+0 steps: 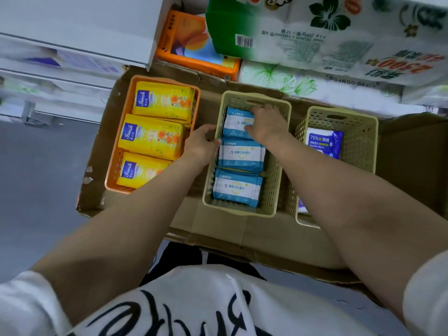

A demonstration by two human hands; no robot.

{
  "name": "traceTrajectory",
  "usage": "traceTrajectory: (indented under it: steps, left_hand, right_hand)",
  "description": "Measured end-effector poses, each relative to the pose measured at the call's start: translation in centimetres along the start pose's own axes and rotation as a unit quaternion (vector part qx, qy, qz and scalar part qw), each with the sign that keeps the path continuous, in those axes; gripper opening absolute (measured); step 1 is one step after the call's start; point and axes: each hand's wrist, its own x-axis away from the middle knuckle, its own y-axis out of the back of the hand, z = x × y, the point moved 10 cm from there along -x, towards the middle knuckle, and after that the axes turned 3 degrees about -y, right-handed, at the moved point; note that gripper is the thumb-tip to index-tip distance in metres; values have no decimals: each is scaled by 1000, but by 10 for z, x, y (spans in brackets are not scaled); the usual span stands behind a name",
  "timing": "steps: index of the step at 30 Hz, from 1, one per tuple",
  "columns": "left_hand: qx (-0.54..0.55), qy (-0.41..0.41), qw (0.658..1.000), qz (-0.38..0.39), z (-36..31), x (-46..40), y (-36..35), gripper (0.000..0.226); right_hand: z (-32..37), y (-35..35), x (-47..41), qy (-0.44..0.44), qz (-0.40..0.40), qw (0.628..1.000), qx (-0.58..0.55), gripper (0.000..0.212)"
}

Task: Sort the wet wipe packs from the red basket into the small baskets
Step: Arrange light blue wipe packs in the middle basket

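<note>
Three small baskets stand side by side on flattened cardboard. The orange basket [114, 166] on the left holds three yellow wipe packs [155, 137]. The middle beige basket [271, 190] holds three blue-and-white packs in a row. My right hand [266, 124] lies on the farthest blue pack [236, 127], fingers curled over its far edge. My left hand [201, 144] grips the left rim of the middle basket. The right beige basket [361, 146] holds a dark blue alcohol wipes pack [324, 141]. No red basket is in view.
The cardboard sheet [218, 229] lies on a grey floor. Behind the baskets are an orange tissue pack [189, 44] and large wrapped paper roll packs [315, 40]. White shelving [72, 52] stands at the far left.
</note>
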Motion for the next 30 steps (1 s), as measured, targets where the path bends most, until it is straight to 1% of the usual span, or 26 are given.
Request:
traceTrajectory:
  steps: [4,7,9,12,14,16,19,21,24,27,30]
  left_hand:
    - [18,21,999,22,-4,10,9,49]
    - [-7,-7,999,36,-16,22,28,53]
    - [-12,-46,998,34,-29,33,52,51]
    - [-22,-114,993,28,-45,56,103,41]
    - [-23,-156,987,35,-48,74,143,35]
    - [-48,-202,978,26,-40,94,190,33]
    - [-122,-267,956,-22,-16,124,270,34]
    - [-179,-293,937,-57,9,141,326,35]
    - [-242,-293,918,-110,54,157,409,38]
    - [-273,-293,903,-156,88,163,485,38]
    - [-281,-286,896,-189,112,158,545,37]
  right_hand:
    - [6,29,15,16,18,1000,12,41]
    - [15,59,35,16,6,1000,14,40]
    - [26,84,55,15,-25,999,23,40]
    - [57,122,96,33,-93,995,35,38]
    - [85,141,128,45,-135,990,15,37]
    - [119,152,162,57,-169,984,-11,37]
    - [178,153,211,61,-216,974,-36,38]
    - [223,143,240,74,-238,967,-53,38]
    - [297,123,265,105,-255,959,-71,38]
    - [374,110,263,133,-257,954,-71,36]
    - [452,108,251,169,-261,947,-88,33]
